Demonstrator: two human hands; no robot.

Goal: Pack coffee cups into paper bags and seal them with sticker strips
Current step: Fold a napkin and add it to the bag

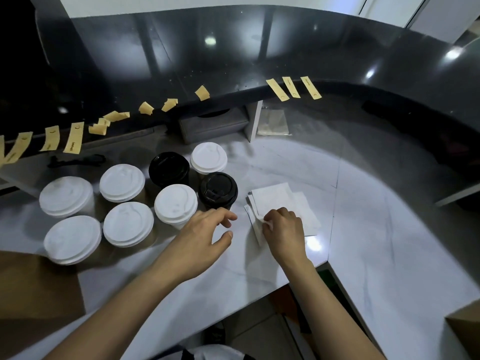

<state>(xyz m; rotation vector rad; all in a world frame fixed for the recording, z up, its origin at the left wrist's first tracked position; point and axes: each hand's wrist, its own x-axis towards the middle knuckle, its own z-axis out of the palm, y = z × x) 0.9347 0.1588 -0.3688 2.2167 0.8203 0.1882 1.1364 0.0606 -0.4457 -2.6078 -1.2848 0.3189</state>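
On the white marble-look counter (pixel 363 255), head view: eight lidded coffee cups grouped left of centre, all upright. Six have white lids, e.g. (pixel 67 196), two have black lids (pixel 169 168) and (pixel 218 189). Cups stand close together, some touching.

Right hand (pixel 284 231) rests on a loose stack of white paper bags (pixel 283 201) lying flat just right of the cups; fingers curled, pinching the near-left edge of the top sheets, corner lifted slightly.

Left hand (pixel 201 237) hovers over the counter between the cups and the bags, fingers relaxed and spread, thumb apart, holding nothing. Fingertips near the front black-lid cup, not clearly touching.

Sticker strips: tan strips stuck along the edge of the raised black ledge (pixel 233 61). Left group (pixel 74 137) hangs down, several in the middle are curled; three more at right (pixel 291 87). Small dark print on them, too blurred to read.

Brown paper bag (pixel 33 289) lies flat at the lower left; another brown corner (pixel 465 331) at lower right. Grey box (pixel 213 127) under the ledge, clear packet (pixel 272 123) beside a white divider (pixel 255 119). No readable brand anywhere.
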